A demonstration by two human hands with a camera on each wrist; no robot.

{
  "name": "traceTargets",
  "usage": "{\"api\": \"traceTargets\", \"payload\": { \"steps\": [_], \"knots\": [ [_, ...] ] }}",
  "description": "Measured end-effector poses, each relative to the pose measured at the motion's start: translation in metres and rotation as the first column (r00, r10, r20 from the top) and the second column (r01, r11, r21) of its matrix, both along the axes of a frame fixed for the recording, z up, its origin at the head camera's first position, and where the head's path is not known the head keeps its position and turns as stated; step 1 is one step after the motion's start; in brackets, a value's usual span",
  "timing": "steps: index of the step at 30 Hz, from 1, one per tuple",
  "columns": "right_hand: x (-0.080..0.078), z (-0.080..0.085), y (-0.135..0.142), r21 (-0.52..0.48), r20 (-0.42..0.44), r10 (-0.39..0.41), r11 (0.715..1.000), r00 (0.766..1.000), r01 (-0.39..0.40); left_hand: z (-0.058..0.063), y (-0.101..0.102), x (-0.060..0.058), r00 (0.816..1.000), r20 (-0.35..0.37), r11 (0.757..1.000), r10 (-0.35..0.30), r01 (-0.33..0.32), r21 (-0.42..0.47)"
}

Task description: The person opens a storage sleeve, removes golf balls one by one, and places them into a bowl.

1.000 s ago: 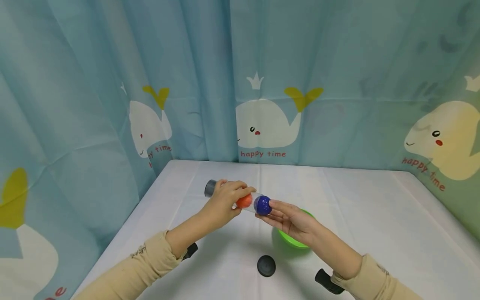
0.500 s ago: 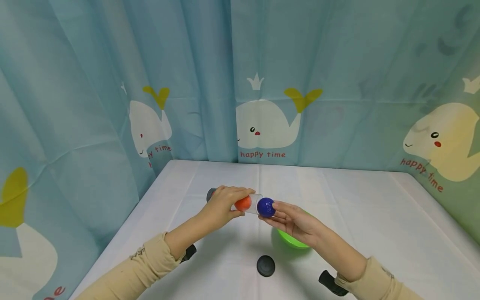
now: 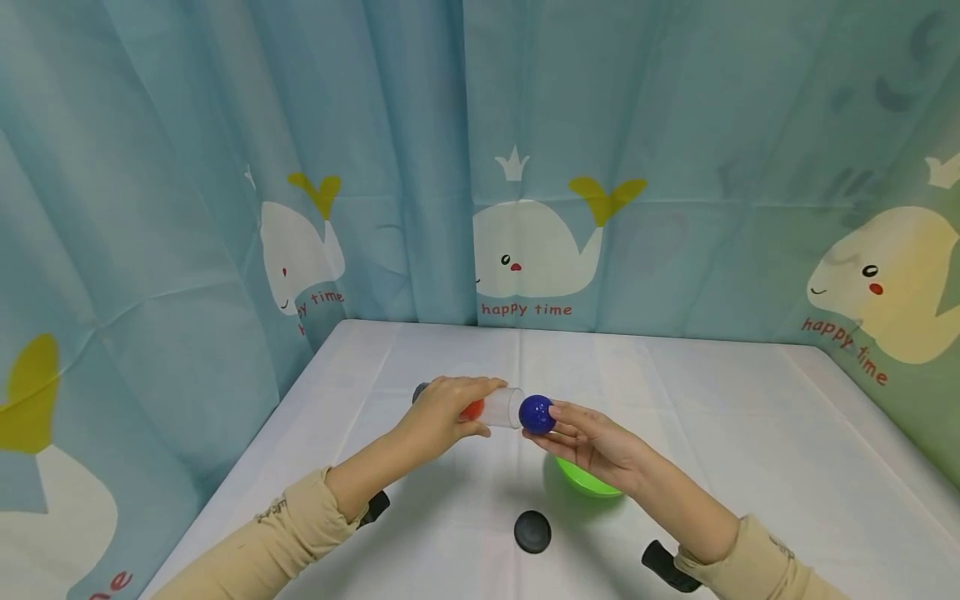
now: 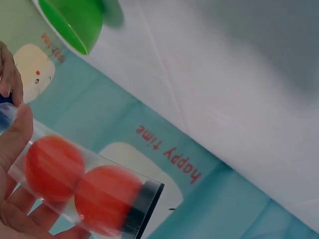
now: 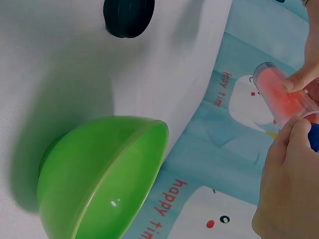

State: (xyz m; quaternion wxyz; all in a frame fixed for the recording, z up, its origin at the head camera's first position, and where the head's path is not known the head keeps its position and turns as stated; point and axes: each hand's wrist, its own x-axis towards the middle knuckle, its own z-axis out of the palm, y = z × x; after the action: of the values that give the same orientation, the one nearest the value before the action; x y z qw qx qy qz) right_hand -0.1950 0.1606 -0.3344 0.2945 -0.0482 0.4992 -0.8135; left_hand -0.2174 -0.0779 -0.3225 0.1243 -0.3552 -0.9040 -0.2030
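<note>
My left hand (image 3: 442, 417) grips a clear plastic tube (image 3: 504, 408) lying nearly level above the table, its uncapped end facing right. Two orange balls (image 4: 55, 168) sit inside it, toward the end closed by a dark cap (image 4: 142, 209), as the left wrist view shows. Just outside the uncapped rim, my right hand (image 3: 600, 446) pinches a shiny blue ball (image 3: 537, 414) between thumb and fingers. In the right wrist view the blue ball (image 5: 314, 137) is mostly hidden behind the right hand.
Under the right hand stands a green bowl (image 3: 588, 481), partly covered by it in the head view. A round black lid (image 3: 532, 532) lies on the white table (image 3: 450, 550) in front. A blue whale-print curtain (image 3: 420, 167) hangs behind and beside the table.
The blue ball has come out of the tube's end, moving right with my right hand. The orange ball has slid left, deeper into the tube, which is now tipped closer to level.
</note>
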Motion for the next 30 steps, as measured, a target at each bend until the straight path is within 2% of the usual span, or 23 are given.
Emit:
{"api": "traceTargets", "payload": {
  "steps": [6,12,20,30],
  "knots": [
    [0.001,0.001,0.003,0.007,0.002,-0.007,1.0,1.0,0.007,-0.002,-0.002,0.001,0.999,0.013,0.999,0.031,-0.031,0.014],
    [0.002,0.002,0.006,-0.013,0.026,-0.02,1.0,0.999,0.02,-0.004,-0.003,-0.001,1.0,0.006,1.0,0.026,-0.026,0.014],
    [0.004,0.002,0.009,-0.019,0.057,-0.057,0.998,0.997,0.058,-0.004,-0.003,-0.001,0.999,0.041,0.999,0.024,-0.025,0.025],
    [0.005,0.002,0.018,-0.05,0.025,0.003,0.999,1.0,-0.002,-0.003,-0.004,0.001,0.996,0.075,0.999,0.041,-0.043,0.032]
  ]
}}
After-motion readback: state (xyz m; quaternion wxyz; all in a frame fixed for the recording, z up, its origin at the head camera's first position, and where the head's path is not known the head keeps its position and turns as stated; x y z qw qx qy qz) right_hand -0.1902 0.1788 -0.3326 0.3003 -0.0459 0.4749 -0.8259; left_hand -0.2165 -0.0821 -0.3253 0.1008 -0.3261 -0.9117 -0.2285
